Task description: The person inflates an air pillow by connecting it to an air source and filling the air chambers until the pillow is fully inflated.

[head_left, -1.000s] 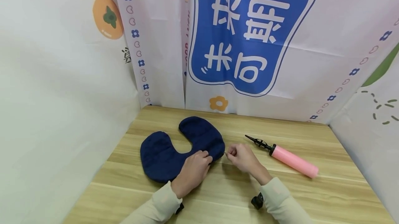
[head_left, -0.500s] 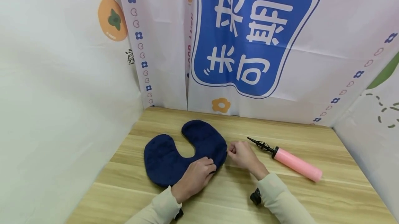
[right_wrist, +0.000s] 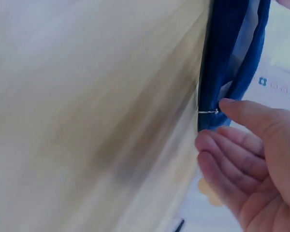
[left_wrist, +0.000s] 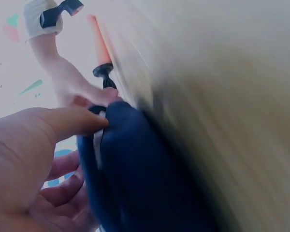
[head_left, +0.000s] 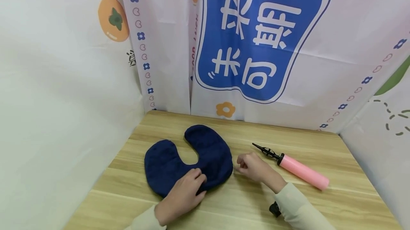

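A navy U-shaped neck pillow (head_left: 211, 151) lies flat on the table, its two ends toward the back. In the left wrist view its edge gapes as a slit with pale material inside. My left hand (head_left: 184, 194) grips the front edge, fingers over the top and thumb (left_wrist: 87, 122) at the slit. At the pillow's right side is my right hand (head_left: 254, 167), its fingers (right_wrist: 217, 164) loosely bent and apart from the thumb. The right wrist view shows a small metal zipper pull (right_wrist: 209, 112) on the pillow's edge, with the thumb tip right beside it.
A pink hand pump (head_left: 302, 171) with a black nozzle lies to the right of my right hand, nozzle pointing back left. Printed cloth walls (head_left: 160, 63) enclose the wooden table (head_left: 115, 187) at the back and both sides.
My left hand has shifted left along the pillow's front edge. The right hand has loosened its pinch at the zipper pull and moved slightly toward me. The pump has not moved.
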`<action>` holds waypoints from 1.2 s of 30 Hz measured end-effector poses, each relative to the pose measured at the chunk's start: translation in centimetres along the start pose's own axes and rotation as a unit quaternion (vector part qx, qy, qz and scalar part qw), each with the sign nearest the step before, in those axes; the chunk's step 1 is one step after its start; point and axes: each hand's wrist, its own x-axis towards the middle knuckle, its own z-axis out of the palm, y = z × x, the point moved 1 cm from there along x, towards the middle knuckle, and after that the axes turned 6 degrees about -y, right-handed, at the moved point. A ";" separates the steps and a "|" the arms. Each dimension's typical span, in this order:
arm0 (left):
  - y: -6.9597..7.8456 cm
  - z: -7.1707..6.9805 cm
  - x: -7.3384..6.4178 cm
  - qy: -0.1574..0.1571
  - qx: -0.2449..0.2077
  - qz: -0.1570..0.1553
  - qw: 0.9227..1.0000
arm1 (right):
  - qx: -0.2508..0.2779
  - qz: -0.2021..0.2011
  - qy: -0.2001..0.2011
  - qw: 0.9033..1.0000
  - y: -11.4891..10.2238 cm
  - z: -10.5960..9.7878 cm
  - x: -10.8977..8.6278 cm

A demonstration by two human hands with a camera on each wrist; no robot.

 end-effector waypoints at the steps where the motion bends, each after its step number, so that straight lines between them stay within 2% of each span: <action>1: -0.4 -0.4 -0.6 -0.002 0.000 -0.002 1.000 | -0.014 -0.014 -0.001 1.000 -0.3 -0.2 -0.2; 3: -1.2 -1.0 -1.7 -0.009 -0.004 -0.002 1.000 | -0.055 -0.046 0.000 0.997 -0.8 -0.4 -0.3; 5: -1.8 -1.5 -2.3 -0.022 -0.011 0.009 1.000 | -0.108 -0.087 0.002 0.990 -1.3 -0.6 -0.3; 8: -2.5 -1.7 -2.6 -0.061 -0.047 0.029 0.997 | -0.179 -0.146 -0.004 0.973 -1.6 -0.7 0.2; 10: -2.8 -1.6 -2.6 -0.095 -0.074 0.040 0.992 | -0.210 -0.170 -0.017 0.963 -1.6 -0.5 0.6; 12: -3.0 -1.4 -2.5 -0.126 -0.104 0.041 0.986 | -0.225 -0.184 -0.032 0.956 -1.3 -0.2 1.1; 14: -3.1 -1.2 -2.5 -0.142 -0.120 0.041 0.982 | -0.237 -0.187 -0.043 0.952 -1.1 0.2 1.4; 17: -3.4 -1.1 -2.6 -0.143 -0.123 0.044 0.981 | -0.251 -0.188 -0.045 0.949 -0.9 0.6 1.7; 19: -3.6 -1.0 -2.6 -0.133 -0.108 0.049 0.984 | -0.259 -0.189 -0.041 0.946 -0.8 0.7 1.6; 23: -4.4 -1.0 -2.2 -0.120 -0.071 0.045 0.989 | -0.256 -0.188 -0.039 0.947 -0.6 0.5 1.2; 26: -5.3 -1.1 -1.6 -0.123 -0.060 0.037 0.990 | -0.240 -0.184 -0.047 0.952 -0.5 -0.1 0.6; 28: -5.9 -1.2 -1.4 -0.127 -0.071 0.035 0.989 | -0.225 -0.182 -0.057 0.955 -0.5 -0.4 0.2; 32: -6.8 -1.7 -1.6 -0.126 -0.133 0.036 0.982 | -0.160 -0.169 -0.082 0.969 -0.9 -1.2 -0.1; 36: -7.0 -2.3 -1.9 -0.103 -0.188 0.004 0.977 | -0.080 -0.147 -0.087 0.982 -0.8 -1.7 0.1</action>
